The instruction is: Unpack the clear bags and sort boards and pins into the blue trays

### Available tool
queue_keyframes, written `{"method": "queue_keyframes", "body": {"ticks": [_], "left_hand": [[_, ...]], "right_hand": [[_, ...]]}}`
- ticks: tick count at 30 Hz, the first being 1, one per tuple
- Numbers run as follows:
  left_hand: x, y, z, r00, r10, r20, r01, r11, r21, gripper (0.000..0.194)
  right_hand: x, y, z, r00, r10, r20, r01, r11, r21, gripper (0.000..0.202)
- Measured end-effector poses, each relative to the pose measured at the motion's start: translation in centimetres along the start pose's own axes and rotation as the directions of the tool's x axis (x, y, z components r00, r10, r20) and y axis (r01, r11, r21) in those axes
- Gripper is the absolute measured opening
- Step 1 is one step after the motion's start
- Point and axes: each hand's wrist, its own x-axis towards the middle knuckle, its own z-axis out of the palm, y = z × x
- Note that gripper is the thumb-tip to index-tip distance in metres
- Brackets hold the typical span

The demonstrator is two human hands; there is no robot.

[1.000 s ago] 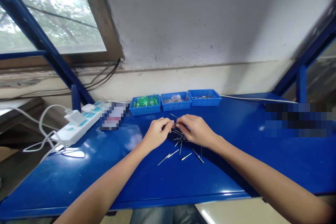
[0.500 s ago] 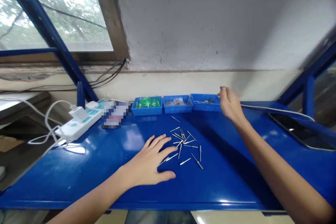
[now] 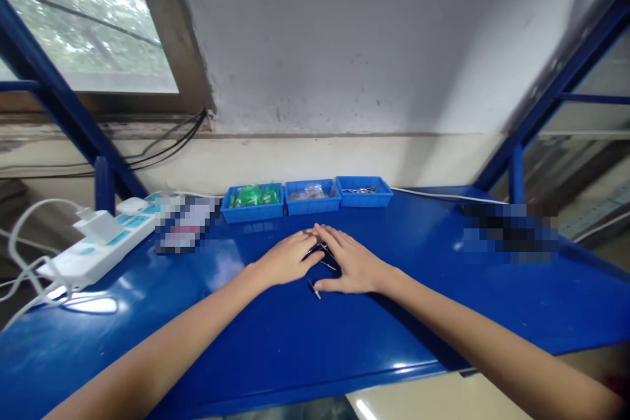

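Note:
My left hand [image 3: 291, 257] and my right hand [image 3: 355, 262] lie low over the blue table [image 3: 275, 348], their fingertips meeting at the far side. Both are cupped with the thumbs held apart from the fingers. Between them, several silver blind rivets [image 3: 329, 266] lie on the table, mostly hidden under the fingers. One loose rivet [image 3: 315, 290] rests just below my right thumb, nearer the front edge. Neither hand appears to grip anything.
Against the wall stand three blue bins: one with green packets [image 3: 253, 213], one with clear bags [image 3: 314, 207], one with metal pins [image 3: 364, 200]. A white power strip [image 3: 93, 252] with cables and a blurred flat object [image 3: 187, 226] sit left. Another blurred dark object [image 3: 512, 230] lies right.
My right hand has come from beside the right bin to the middle of the table. My left hand has closed in from the other side, and the scattered rivets are now mostly covered. The view has shifted.

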Motion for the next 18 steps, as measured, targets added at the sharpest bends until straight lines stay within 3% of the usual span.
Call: {"method": "queue_keyframes", "body": {"ticks": [5, 8, 12, 15, 18], "left_hand": [[-3.3, 1.2, -0.6, 1.0, 0.029, -0.001, -0.029, 0.994, -0.102, 0.046], [-3.5, 0.8, -1.2, 0.998, 0.035, -0.059, -0.042, 0.99, -0.133, 0.049], [-3.5, -0.5, -2.7, 0.987, 0.011, -0.16, -0.014, 1.0, -0.018, 0.036], [-4.2, -0.8, -4.0, 0.988, -0.095, -0.119, 0.102, 0.993, 0.058, 0.022], [-4.8, -0.7, -4.7, 0.991, -0.132, -0.024, 0.134, 0.983, 0.124, 0.022]], "right_hand": [[2.8, -0.8, 0.4, 0.997, -0.07, 0.014, 0.069, 0.993, 0.091, 0.099], [2.6, -1.4, 0.5, 0.995, -0.098, 0.023, 0.092, 0.979, 0.18, 0.09], [1.7, -1.7, 0.1, 0.994, -0.103, 0.026, 0.091, 0.95, 0.298, 0.081], [1.2, -2.1, -0.2, 0.99, -0.125, 0.071, 0.1, 0.954, 0.282, 0.079], [0.8, -2.8, -0.3, 0.98, -0.152, 0.13, 0.131, 0.979, 0.159, 0.096]]}}
